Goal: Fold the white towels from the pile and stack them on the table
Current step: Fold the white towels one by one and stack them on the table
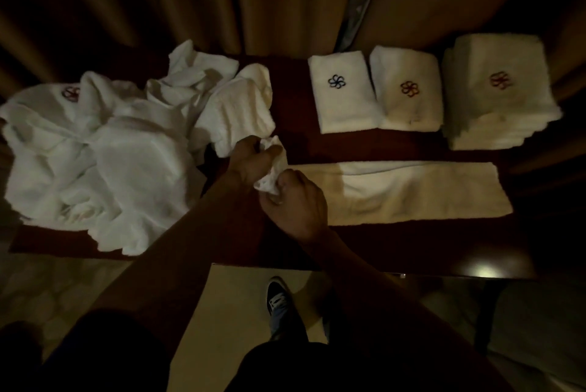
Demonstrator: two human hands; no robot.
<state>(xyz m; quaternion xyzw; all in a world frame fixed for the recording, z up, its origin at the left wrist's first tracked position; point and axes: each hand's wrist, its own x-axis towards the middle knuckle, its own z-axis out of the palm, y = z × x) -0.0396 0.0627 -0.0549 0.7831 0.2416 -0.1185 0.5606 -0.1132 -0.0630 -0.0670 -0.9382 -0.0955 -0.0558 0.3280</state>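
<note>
While my left hand [250, 160] and right hand [298, 201] both curl round a bunched white towel end [269, 179] mid-frame: tall folded white terry stack [498, 100] and two folded towels [344, 96] done upper right. Long half-folded strip [412, 192] centre right, probably the one I'm gripping (dim). Crumpled white pile [104, 154] at left not yet folded.

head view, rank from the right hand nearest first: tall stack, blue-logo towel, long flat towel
From the right hand:
1. long flat towel, beside it
2. blue-logo towel, back centre
3. tall stack, back right
</note>
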